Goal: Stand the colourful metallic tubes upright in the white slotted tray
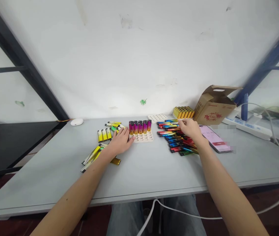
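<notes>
Several purple-and-gold lighters (140,127) stand upright in the rear rows of a white holed tray (143,139). My left hand (121,141) lies at the tray's left side, fingers apart, over yellow-and-white lighters; its thumb is by the tray's front left corner. More yellow lighters (92,156) lie loose to its left. My right hand (189,128) is over the right-hand pile of red, blue and green lighters (175,141). Its fingers are bent together at the pile's upper right; what they hold, if anything, is too small to make out.
At the back stand a second holed tray (157,118), a block of upright yellow lighters (183,112) and an open cardboard box (213,106). A phone (215,139) and a power strip (249,127) lie right. A round white device (77,122) is at back left.
</notes>
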Tool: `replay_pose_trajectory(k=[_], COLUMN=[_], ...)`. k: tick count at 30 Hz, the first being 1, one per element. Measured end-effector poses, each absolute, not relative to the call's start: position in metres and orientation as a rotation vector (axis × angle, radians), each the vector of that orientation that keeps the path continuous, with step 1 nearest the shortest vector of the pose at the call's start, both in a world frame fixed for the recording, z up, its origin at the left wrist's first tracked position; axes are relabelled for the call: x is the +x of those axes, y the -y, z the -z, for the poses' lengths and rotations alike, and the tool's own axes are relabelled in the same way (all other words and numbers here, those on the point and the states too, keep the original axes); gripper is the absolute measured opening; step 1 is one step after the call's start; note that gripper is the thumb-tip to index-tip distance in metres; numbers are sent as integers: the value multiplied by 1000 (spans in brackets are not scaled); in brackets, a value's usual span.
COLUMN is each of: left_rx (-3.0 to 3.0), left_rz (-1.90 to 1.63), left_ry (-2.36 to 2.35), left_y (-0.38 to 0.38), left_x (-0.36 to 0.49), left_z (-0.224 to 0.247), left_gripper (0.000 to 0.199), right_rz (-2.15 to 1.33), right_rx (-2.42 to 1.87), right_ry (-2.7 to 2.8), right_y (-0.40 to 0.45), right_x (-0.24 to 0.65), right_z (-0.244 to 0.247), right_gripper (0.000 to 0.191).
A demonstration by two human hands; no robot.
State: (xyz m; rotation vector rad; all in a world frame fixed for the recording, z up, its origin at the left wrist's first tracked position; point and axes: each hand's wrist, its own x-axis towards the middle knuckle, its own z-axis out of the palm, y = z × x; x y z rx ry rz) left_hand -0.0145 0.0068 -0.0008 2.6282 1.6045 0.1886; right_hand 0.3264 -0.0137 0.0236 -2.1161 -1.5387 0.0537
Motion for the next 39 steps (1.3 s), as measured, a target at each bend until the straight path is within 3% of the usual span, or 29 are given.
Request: replay_pose_trajectory(k=[8,17,23,27,35,39], left_rx=[2637,2625,2622,2631,2643,2663], left_rz=[-207,-202,-220,-230,-214,-240], left_ry=[-1596,-1602,-1597,-1591,-1589,-1575], left_y=[-9,-9,-10,-10,-12,-12], left_x=[-16,-16,-17,-17,-16,-17], left_z=[3,3,5,5,6,7], left_gripper=[58,60,63,60,61,60], right_rz=[-115,60,-333,-534,-483,-332], right_rx=[-1982,-2280,-2072,-1982,-1890,-1938], right_ry=[1630,1387,1780,1891,1795,1583], right_y=[11,14,20,22,17,14], right_x=[329,336,342,349,358,360], right_z=[-23,-18,-29,-29,-22,-24], right_gripper=[33,30,26,40,16,21])
